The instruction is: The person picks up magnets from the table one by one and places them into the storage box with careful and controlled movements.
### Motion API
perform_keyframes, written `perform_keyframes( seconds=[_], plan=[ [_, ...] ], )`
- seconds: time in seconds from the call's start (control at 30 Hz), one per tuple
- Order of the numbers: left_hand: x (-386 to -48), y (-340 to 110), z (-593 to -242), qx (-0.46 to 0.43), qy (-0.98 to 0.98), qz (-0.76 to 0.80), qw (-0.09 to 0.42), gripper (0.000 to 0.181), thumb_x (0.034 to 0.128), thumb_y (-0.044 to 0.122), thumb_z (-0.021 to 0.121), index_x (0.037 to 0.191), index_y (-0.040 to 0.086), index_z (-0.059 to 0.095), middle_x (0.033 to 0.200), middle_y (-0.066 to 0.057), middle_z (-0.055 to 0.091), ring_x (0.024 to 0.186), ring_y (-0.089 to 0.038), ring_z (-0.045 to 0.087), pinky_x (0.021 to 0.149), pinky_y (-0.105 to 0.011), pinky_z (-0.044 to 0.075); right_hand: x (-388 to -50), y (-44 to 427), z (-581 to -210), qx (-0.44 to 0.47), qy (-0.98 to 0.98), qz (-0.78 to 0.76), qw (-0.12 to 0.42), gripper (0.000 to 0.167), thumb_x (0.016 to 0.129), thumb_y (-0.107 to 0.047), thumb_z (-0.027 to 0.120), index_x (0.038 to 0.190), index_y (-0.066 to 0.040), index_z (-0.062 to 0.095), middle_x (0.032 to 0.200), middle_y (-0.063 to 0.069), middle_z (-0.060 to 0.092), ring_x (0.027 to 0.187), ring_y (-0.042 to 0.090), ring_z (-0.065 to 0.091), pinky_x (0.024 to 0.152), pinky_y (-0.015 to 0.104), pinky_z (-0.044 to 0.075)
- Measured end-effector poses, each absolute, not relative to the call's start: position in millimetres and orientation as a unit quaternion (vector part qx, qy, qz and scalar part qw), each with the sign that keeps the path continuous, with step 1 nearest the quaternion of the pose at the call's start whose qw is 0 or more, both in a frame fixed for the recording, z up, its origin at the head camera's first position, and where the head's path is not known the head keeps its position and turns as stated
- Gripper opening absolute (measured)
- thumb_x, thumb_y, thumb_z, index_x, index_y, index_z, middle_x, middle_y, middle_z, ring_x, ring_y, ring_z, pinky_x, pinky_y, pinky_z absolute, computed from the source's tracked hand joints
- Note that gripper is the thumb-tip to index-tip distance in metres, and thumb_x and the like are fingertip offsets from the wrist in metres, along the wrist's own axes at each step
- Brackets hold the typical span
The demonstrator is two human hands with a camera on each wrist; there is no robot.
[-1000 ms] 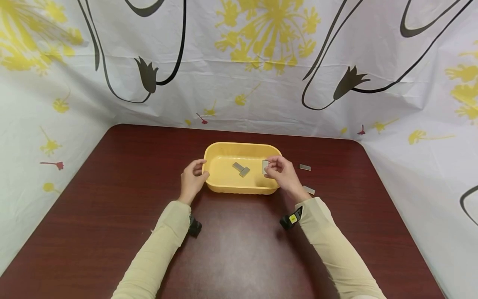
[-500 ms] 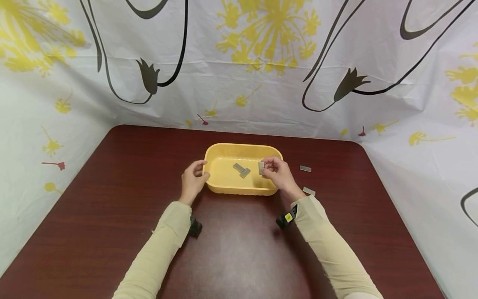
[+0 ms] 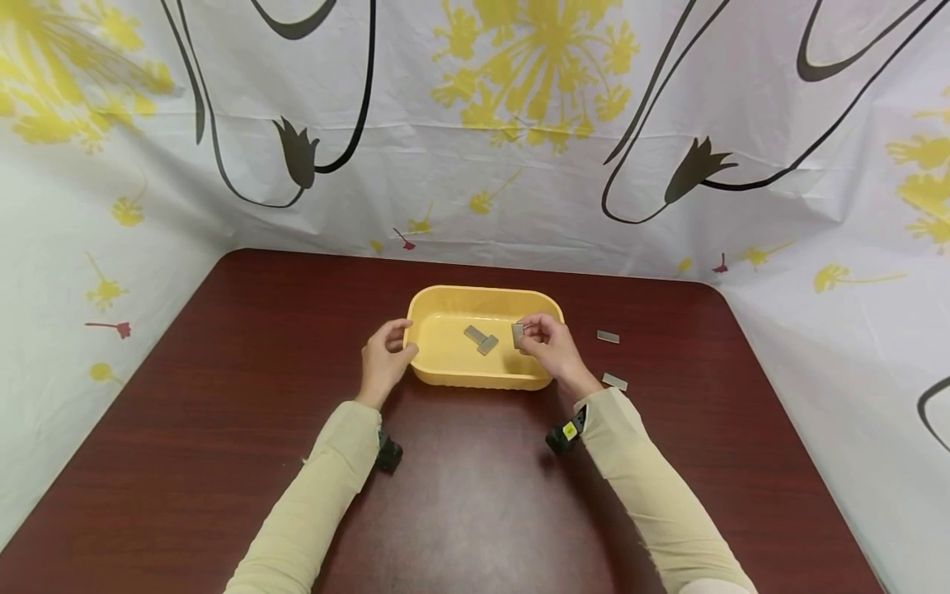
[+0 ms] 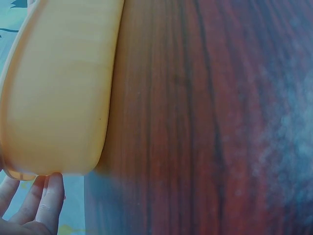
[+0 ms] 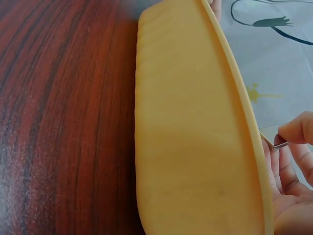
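A yellow plastic tub (image 3: 482,381) with rounded corners stands on the table, its side wall (image 4: 63,98) filling much of the left wrist view. My left hand (image 3: 383,355) grips the tub's left end, thumb and fingers at the rim. Over the tub's right part, my right hand (image 3: 552,346) pinches a small flat grey rectangular piece (image 3: 517,335) between thumb and fingers. In the right wrist view, the piece's thin edge (image 5: 280,145) shows at the thumb, just past the tub's rim. Two similar grey pieces (image 3: 486,344) lie overlapping or touching on the tub's floor.
To the right of the tub, two more grey pieces lie on the dark red wooden table (image 3: 260,396): one farther back (image 3: 608,337), one nearer (image 3: 614,381) beside the right wrist. A white patterned cloth (image 3: 445,165) hangs behind the table and along its sides.
My right hand has moved slightly left over the tub, carrying the pinched grey piece farther inside the right rim. The left hand keeps its hold on the tub.
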State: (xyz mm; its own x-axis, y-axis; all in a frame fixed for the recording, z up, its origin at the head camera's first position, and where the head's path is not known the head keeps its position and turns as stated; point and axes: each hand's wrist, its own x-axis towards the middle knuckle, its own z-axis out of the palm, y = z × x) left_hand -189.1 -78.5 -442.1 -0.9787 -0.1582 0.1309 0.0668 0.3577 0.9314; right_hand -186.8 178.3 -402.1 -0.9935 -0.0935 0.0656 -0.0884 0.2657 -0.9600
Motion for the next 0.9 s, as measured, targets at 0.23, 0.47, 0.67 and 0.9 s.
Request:
perform_keyframes(
  seconds=[0.23, 0.47, 0.67, 0.9],
  plan=[
    [-188, -78, -441, 0.029, -0.816, -0.568, 0.099, 0.035, 0.0704, 0.005, 0.060, 0.105, 0.010, 0.062, 0.097, -0.011, 0.063, 0.086, -0.024, 0.061, 0.069, -0.034, 0.049, -194, 178, -408, -0.040, 0.797, -0.602, 0.017, 0.024, 0.081, 0.005, 0.055, 0.105, 0.010, 0.051, 0.084, 0.013, 0.053, 0.069, 0.012, 0.052, 0.069, 0.032, 0.050],
    [-188, -78, -440, 0.030, -0.818, -0.565, 0.100, 0.036, 0.0706, 0.005, 0.060, 0.106, 0.010, 0.062, 0.098, -0.011, 0.063, 0.087, -0.024, 0.060, 0.071, -0.035, 0.049, -199, 179, -405, -0.021, 0.796, -0.604, 0.033, 0.026, 0.082, 0.006, 0.054, 0.107, 0.010, 0.050, 0.086, 0.013, 0.054, 0.070, 0.013, 0.052, 0.075, 0.041, 0.048],
    [-189, -77, -440, 0.032, -0.819, -0.565, 0.096, 0.035, 0.0709, 0.005, 0.060, 0.106, 0.010, 0.061, 0.099, -0.011, 0.062, 0.088, -0.024, 0.060, 0.072, -0.035, 0.048, -206, 179, -405, 0.001, 0.799, -0.600, 0.045, 0.026, 0.082, 0.004, 0.054, 0.108, 0.008, 0.049, 0.088, 0.013, 0.052, 0.074, 0.015, 0.051, 0.072, 0.034, 0.050],
    [-188, -78, -440, 0.034, -0.819, -0.565, 0.093, 0.035, 0.0712, 0.006, 0.060, 0.106, 0.011, 0.062, 0.099, -0.010, 0.062, 0.087, -0.023, 0.060, 0.071, -0.035, 0.049, -211, 176, -406, 0.012, 0.804, -0.592, 0.052, 0.027, 0.082, 0.005, 0.053, 0.108, 0.009, 0.048, 0.087, 0.013, 0.051, 0.074, 0.015, 0.051, 0.074, 0.037, 0.049]
  ],
)
